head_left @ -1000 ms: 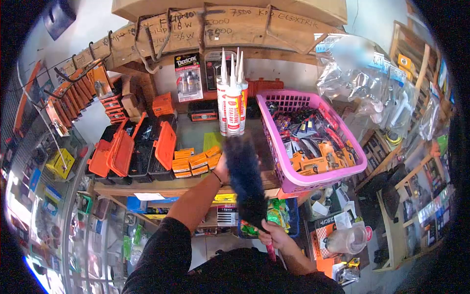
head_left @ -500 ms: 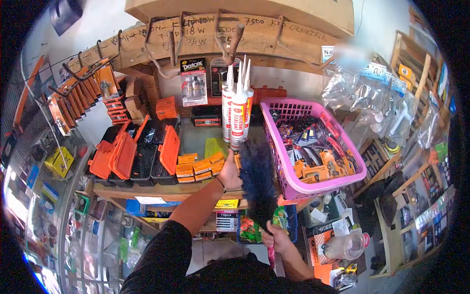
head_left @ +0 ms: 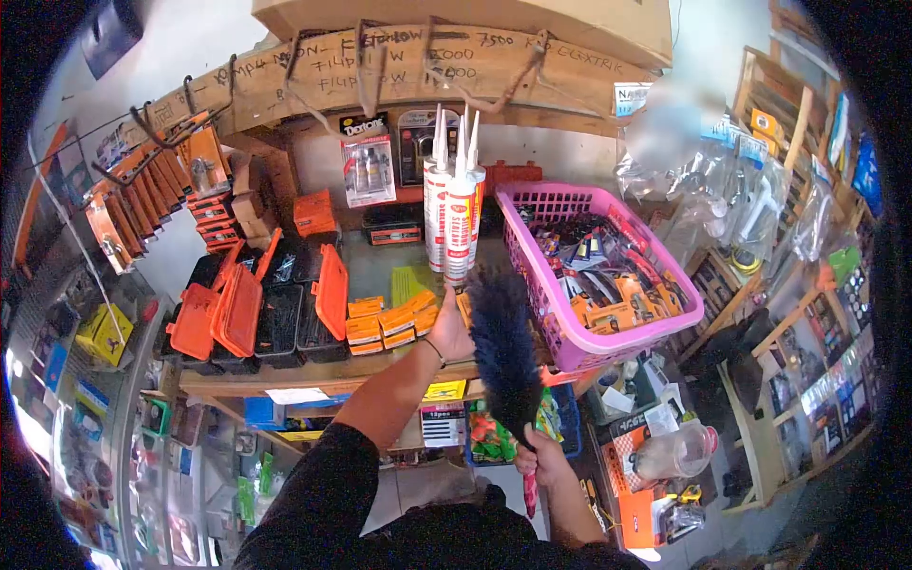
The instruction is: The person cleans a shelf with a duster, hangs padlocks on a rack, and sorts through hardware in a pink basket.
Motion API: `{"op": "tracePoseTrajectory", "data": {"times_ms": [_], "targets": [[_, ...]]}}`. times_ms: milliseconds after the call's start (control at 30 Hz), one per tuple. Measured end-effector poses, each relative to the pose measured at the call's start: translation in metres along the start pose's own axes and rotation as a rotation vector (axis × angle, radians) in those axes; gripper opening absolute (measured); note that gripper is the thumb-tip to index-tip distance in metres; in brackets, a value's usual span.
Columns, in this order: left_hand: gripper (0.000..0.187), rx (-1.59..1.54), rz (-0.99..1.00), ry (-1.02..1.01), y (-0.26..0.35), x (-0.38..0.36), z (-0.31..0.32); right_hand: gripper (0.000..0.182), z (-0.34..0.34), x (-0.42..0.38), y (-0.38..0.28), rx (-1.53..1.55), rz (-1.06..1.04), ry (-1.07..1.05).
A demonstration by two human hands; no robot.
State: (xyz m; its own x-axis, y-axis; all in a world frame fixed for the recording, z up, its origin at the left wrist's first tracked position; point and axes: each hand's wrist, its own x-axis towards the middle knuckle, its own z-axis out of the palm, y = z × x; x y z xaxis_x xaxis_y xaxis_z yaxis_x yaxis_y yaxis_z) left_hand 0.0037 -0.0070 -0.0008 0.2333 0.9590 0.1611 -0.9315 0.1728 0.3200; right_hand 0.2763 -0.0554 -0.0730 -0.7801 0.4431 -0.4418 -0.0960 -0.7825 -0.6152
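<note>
My right hand is closed around the handle of a dark blue feather duster, whose fluffy head points up. At the foot of several white and red sealant tubes is my left hand, its thumb pointing up at their base. The duster hides part of its fingers, so its grip is unclear. The tubes stand upright with their nozzles up. Small orange boxes lie left of this hand. Just right of the duster is a pink basket full of packaged goods.
Black cases with orange lids line the left of the wooden shelf. Metal hooks jut out from a board above. Plastic packets hang at the right, above a clear plastic jar. Glass shelving stands far left.
The view has shifted slightly. The duster's head is less blurred and its top sits a little lower beside the tubes. My left hand remains at the tubes' base.
</note>
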Motion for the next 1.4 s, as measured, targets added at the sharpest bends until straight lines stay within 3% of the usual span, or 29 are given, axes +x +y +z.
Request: {"op": "tracePoseTrajectory", "data": {"times_ms": [33,67,133,167,233,267,333,400,467,500,533,600,667,733,867,1000,1067,1100,1133,1200,1267,1367,1400], "targets": [[0.084,-0.09,0.013,-0.201,0.0,0.0,-0.001,0.033,0.005,-0.002,-0.001,0.005,-0.02,-0.006],[0.084,-0.085,0.014,-0.208,0.0,0.0,-0.001,0.033,0.01,0.0,0.003,-0.001,-0.027,-0.009],[0.08,0.078,0.043,0.133,-0.001,-0.001,0.0,0.035,0.02,0.001,0.015,-0.035,0.06,0.031],[0.08,0.078,0.041,0.13,-0.001,-0.003,-0.009,0.032,0.023,0.002,0.015,-0.093,0.099,0.013],[0.078,0.048,-0.004,-0.059,0.003,-0.002,-0.029,0.033,0.022,0.0,0.01,-0.109,0.08,-0.001],[0.078,0.05,0.001,-0.07,0.003,-0.003,-0.01,0.034,0.021,0.001,0.005,-0.124,0.067,-0.019],[0.075,0.139,0.062,0.19,-0.004,-0.009,0.021,0.032,0.023,0.001,0.006,-0.046,0.049,-0.013],[0.075,0.195,0.169,0.205,-0.003,-0.002,0.002,0.03,0.025,0.001,0.007,0.028,0.04,-0.003],[0.074,0.015,-0.028,-0.284,0.005,-0.001,-0.023,0.038,0.025,-0.001,0.004,-0.152,0.103,-0.02],[0.076,0.071,0.022,-0.02,-0.001,-0.006,-0.027,0.039,0.02,-0.002,-0.002,-0.22,0.104,-0.021],[0.076,0.071,0.035,-0.024,-0.003,-0.005,-0.016,0.039,0.014,-0.002,-0.007,-0.232,0.107,-0.024],[0.078,0.115,0.076,0.269,-0.002,-0.005,0.011,0.04,0.008,0.001,-0.013,-0.147,0.059,0.036],[0.079,0.181,0.131,0.218,-0.004,-0.007,0.012,0.042,0.01,0.001,-0.014,-0.197,0.094,0.016],[0.077,0.194,0.044,0.255,-0.002,-0.008,0.011,0.032,0.002,0.005,-0.012,-0.123,0.201,-0.081],[0.078,0.194,0.166,0.263,-0.008,-0.002,0.016,0.032,-0.018,0.011,-0.024,-0.051,0.105,-0.148],[0.077,0.219,0.117,0.255,-0.001,-0.002,-0.009,0.034,-0.018,0.01,-0.022,-0.199,0.176,-0.124],[0.074,0.139,0.016,0.018,0.005,0.002,-0.039,0.034,-0.021,0.01,-0.024,-0.182,0.2,-0.191],[0.07,0.106,0.042,0.036,0.001,-0.004,-0.023,0.033,-0.027,0.016,-0.023,-0.246,0.183,-0.081],[0.07,0.108,0.053,0.043,0.0,-0.005,-0.009,0.033,-0.029,0.021,-0.025,-0.249,0.192,-0.09],[0.075,0.285,0.143,0.291,-0.005,-0.001,0.005,0.034,-0.033,0.026,-0.031,-0.169,0.146,-0.149],[0.074,0.214,0.11,0.326,-0.003,0.002,0.003,0.035,-0.03,0.024,-0.032,-0.156,0.158,-0.197],[0.072,0.065,0.112,-0.008,-0.002,0.001,0.005,0.036,-0.033,0.021,-0.034,-0.188,0.247,-0.245],[0.072,0.064,0.117,-0.004,-0.004,0.001,0.006,0.036,-0.037,0.022,-0.036,-0.188,0.254,-0.247]]}}
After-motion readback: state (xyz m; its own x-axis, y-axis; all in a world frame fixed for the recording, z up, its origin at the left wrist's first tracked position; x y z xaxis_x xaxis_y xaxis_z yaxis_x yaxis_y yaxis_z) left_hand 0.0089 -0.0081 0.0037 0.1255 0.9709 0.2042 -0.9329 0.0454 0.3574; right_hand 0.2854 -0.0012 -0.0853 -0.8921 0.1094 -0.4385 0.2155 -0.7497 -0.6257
